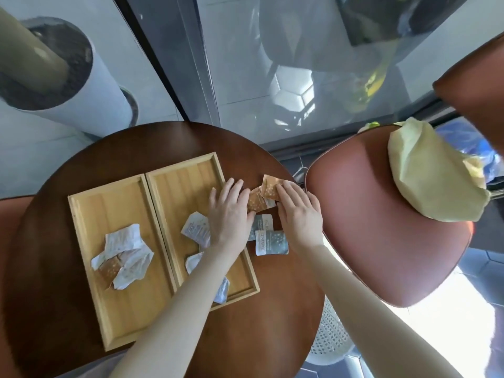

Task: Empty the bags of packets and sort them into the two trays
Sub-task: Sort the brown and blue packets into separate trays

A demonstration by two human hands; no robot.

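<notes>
While both hands work at the right edge of the round desk (152, 137), two wooden trays sit side by side on it, long sides touching. Left tray (90, 222) holds a small heap of packets (124, 259): mostly white backs up, one orange dotted face showing at the heap's lower left. Right tray (177, 181) holds a few pale packets (196, 227) with print up; some are partly hidden under the left forearm, one pokes out near the tray's near edge.

Left hand (230, 211) lies flat, fingers spread, palm down over the right tray's right rim, its grip wide and holding nothing that shows. Right hand (298, 211) is also flat and palm down, fingers straight, fingertips pressing on an orange packet (268, 188) on the desk just beyond the tray; no closed grip on it. A second orange packet (255, 200) lies between the two hands, partly under the first. Two grey packets (271, 242) lie on the desk just nearer, overlapping, between the wrists.

Right of the desk stands a brown chair (381, 241) with a pale yellow bag (425, 181) on its seat's far edge. Bag contents cannot be told. A white planter (90, 105) stands on the floor at far left.
</notes>
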